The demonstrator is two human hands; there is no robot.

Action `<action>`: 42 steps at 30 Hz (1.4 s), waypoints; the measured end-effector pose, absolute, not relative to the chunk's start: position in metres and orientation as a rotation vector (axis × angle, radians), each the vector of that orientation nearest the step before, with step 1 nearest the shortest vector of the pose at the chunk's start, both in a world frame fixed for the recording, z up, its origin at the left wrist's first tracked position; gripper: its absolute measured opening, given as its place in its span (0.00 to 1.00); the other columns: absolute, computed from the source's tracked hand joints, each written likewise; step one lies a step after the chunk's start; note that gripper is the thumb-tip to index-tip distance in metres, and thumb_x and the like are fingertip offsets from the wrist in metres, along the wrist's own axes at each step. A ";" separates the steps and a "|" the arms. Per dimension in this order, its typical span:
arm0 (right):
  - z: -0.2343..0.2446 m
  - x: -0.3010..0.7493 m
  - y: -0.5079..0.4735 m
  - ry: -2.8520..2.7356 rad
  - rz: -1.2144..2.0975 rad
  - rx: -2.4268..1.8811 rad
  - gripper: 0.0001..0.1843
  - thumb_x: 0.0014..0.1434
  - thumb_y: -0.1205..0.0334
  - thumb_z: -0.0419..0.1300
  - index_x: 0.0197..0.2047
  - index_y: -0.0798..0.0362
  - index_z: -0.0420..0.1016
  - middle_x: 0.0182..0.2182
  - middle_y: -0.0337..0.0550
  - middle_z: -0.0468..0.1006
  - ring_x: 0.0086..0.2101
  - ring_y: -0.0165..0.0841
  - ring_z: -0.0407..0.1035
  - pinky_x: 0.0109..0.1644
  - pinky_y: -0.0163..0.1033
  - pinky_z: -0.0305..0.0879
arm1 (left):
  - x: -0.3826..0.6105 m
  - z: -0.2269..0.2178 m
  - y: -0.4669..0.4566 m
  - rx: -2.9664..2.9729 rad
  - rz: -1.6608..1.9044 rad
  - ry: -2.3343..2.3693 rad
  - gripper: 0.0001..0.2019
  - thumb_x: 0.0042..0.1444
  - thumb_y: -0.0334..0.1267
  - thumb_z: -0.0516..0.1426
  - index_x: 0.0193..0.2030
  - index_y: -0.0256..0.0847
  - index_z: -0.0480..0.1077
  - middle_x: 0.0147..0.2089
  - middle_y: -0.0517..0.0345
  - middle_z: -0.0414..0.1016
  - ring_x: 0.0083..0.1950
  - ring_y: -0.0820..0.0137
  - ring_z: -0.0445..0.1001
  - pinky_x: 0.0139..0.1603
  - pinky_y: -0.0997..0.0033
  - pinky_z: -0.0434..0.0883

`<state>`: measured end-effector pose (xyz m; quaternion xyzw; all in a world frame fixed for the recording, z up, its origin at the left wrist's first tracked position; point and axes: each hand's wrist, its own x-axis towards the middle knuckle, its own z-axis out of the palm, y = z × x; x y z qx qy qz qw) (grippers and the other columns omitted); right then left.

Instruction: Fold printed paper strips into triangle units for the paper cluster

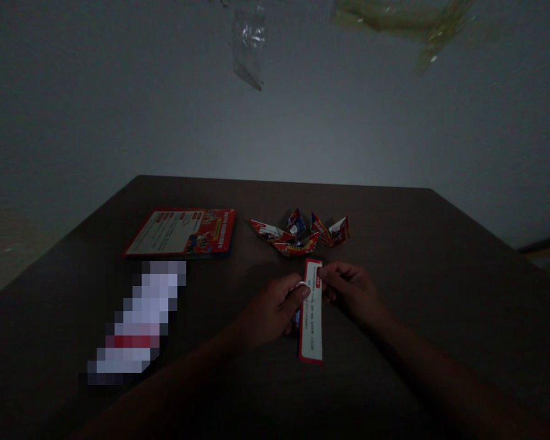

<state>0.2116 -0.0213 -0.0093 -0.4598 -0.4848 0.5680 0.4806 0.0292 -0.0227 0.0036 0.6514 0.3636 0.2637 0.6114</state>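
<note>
A narrow printed paper strip (312,324), white with red edges and small dark print, stands lengthwise between my hands. My left hand (275,305) is closed on its left side, thumb across the front. The fingers of my right hand (351,284) pinch its upper right edge. Part of the strip's back, with some blue, shows behind the left fingers. Just beyond my hands lie several folded paper pieces (297,245) in red, white and blue, bent into pointed shapes. To the left rests a stack of printed sheets (169,233) with red borders and white text panels.
A dark brown table (376,214) carries everything. On its left lies a long pale item (142,311), blurred into blocks, with a red band. Behind the table rises a grey wall (302,128) bearing clear tape (248,46) and yellowish tape (394,21). The light is dim.
</note>
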 end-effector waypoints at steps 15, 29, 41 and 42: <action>-0.002 0.205 -0.033 -1.488 1.531 -1.211 0.14 0.49 0.53 0.64 0.24 0.57 0.75 0.16 0.36 0.71 0.16 0.22 0.60 0.19 0.28 0.55 | 0.025 0.005 -0.009 1.448 1.069 1.160 0.16 0.60 0.49 0.46 0.32 0.39 0.61 0.21 0.66 0.66 0.17 0.78 0.65 0.15 0.81 0.63; -0.015 0.214 -0.021 -1.148 1.388 -1.128 0.13 0.51 0.55 0.63 0.24 0.56 0.73 0.17 0.35 0.70 0.16 0.22 0.57 0.20 0.30 0.54 | 0.026 0.004 -0.021 1.552 0.529 0.784 0.14 0.61 0.47 0.45 0.36 0.39 0.62 0.25 0.63 0.66 0.19 0.79 0.64 0.16 0.82 0.62; -0.006 0.206 -0.028 -1.473 1.504 -1.140 0.13 0.51 0.55 0.64 0.24 0.57 0.74 0.17 0.36 0.71 0.19 0.23 0.61 0.23 0.30 0.55 | 0.027 0.000 -0.012 1.533 0.958 1.045 0.15 0.61 0.48 0.45 0.33 0.39 0.61 0.22 0.65 0.65 0.19 0.77 0.66 0.18 0.80 0.64; -0.005 0.206 -0.029 -1.500 1.501 -1.142 0.13 0.51 0.55 0.63 0.23 0.57 0.74 0.17 0.36 0.70 0.19 0.23 0.60 0.24 0.30 0.55 | 0.026 0.001 -0.012 1.526 0.988 1.082 0.15 0.61 0.48 0.45 0.33 0.39 0.60 0.22 0.65 0.65 0.19 0.77 0.66 0.17 0.80 0.64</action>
